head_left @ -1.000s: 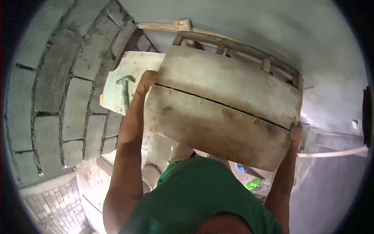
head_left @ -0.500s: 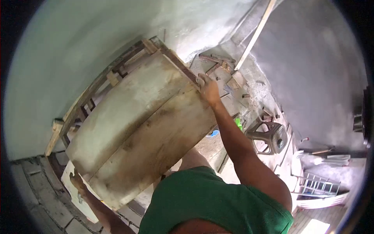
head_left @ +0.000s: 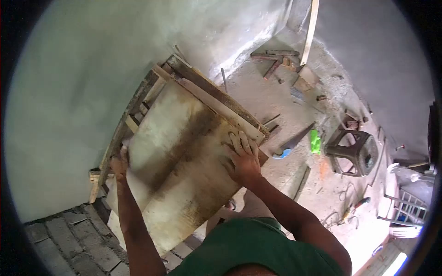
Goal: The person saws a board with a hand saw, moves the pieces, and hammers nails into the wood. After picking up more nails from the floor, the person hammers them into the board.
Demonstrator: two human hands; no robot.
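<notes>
The right hand (head_left: 244, 163), fingers (head_left: 237, 142) spread, lies flat on one stained board (head_left: 184, 152) mid-frame, grasping nothing; the left hand (head_left: 119, 166) (grip can't be told) is at its left edge.

On your left, the plastered wall (head_left: 73, 96) is standing close beyond the wooden frame (head_left: 202, 81), leaving your left hand (head_left: 119, 163) only narrow gaps between the slats past the edge of the board (head_left: 202, 170). The frame's rails are bordering the board on the wall side and the far side. Beyond your right hand (head_left: 244, 158), floor (head_left: 251, 99) is opening up, with the saw (head_left: 294, 141), a green object (head_left: 315, 141) and the stool (head_left: 353, 154) obstructing passage farther right.
</notes>
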